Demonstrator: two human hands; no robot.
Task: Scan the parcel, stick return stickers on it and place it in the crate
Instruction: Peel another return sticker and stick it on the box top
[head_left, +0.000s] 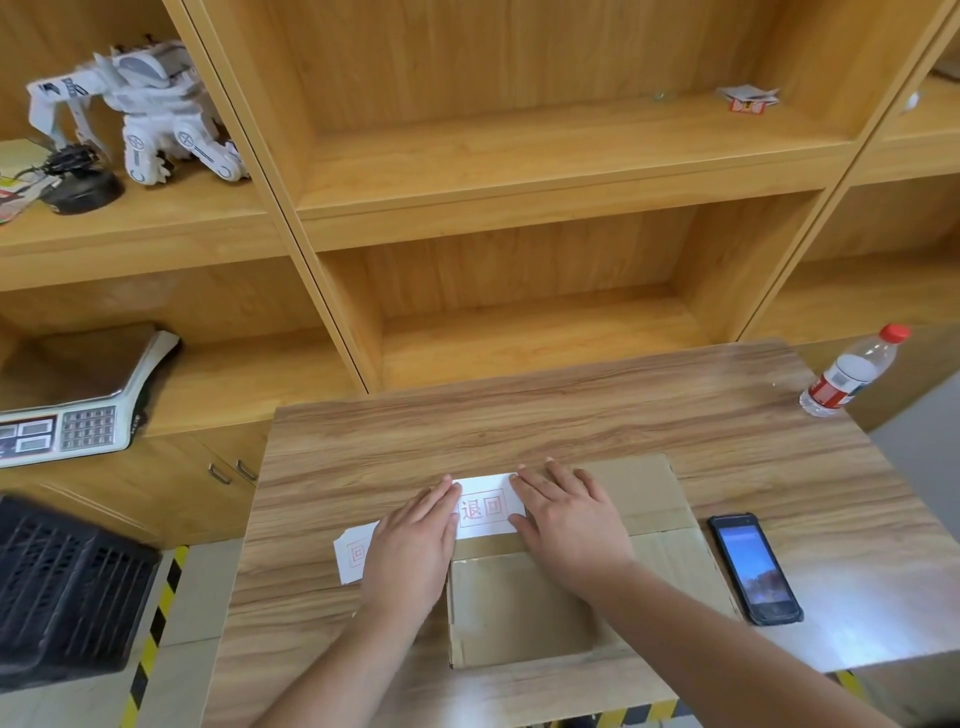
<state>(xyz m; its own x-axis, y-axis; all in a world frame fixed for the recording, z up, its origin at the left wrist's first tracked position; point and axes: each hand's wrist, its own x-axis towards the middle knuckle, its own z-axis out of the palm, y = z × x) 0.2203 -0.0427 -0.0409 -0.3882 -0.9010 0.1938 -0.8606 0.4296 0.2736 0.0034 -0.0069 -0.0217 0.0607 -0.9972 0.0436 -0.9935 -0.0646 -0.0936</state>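
A flat brown cardboard parcel (644, 499) lies on the wooden table (519, 415). A white return sticker with red characters (485, 506) sits on the parcel's far left corner. My left hand (410, 551) presses flat on the sticker's left side and my right hand (566, 519) presses flat on its right side, fingers straight. Another white sticker sheet (350, 553) lies on the table, partly under my left hand. A black handheld scanner (756, 569) lies screen up to the right of the parcel. A black plastic crate (62, 587) stands low at the left.
A water bottle with a red cap (852, 371) stands at the table's far right corner. A weighing scale (78, 410) sits on the left shelf, a white toy robot (140, 109) above it. Wooden shelving rises behind the table.
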